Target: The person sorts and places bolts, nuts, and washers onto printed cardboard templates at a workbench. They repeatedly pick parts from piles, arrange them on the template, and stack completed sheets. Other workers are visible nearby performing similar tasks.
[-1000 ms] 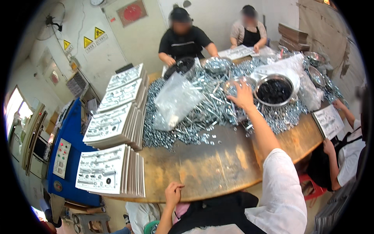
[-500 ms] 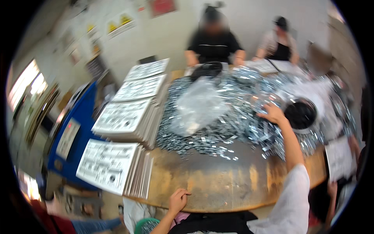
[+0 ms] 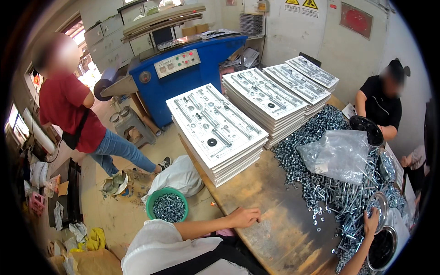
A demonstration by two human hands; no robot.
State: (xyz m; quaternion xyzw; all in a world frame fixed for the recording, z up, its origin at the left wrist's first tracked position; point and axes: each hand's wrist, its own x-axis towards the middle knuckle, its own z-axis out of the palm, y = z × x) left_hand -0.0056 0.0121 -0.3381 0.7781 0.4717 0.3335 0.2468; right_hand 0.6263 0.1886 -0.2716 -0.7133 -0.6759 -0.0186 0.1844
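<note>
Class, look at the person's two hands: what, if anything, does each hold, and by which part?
The right hand grips a small round metal dish by its lower rim, above the pile of screws. The left hand holds nothing, resting on the worn wooden table.

Worn wooden tabletop (image 3: 279,215): a bare strip is lying open between the left hand (image 3: 245,217) at the near edge and the right hand (image 3: 370,223).
Stacks of white printed cards (image 3: 215,130): crowding the far left.
Heap of silver screws (image 3: 321,183) with crumpled clear plastic bag (image 3: 337,156): blocking the right.
Round metal bowls (image 3: 382,247): hemming in the near right.
</note>
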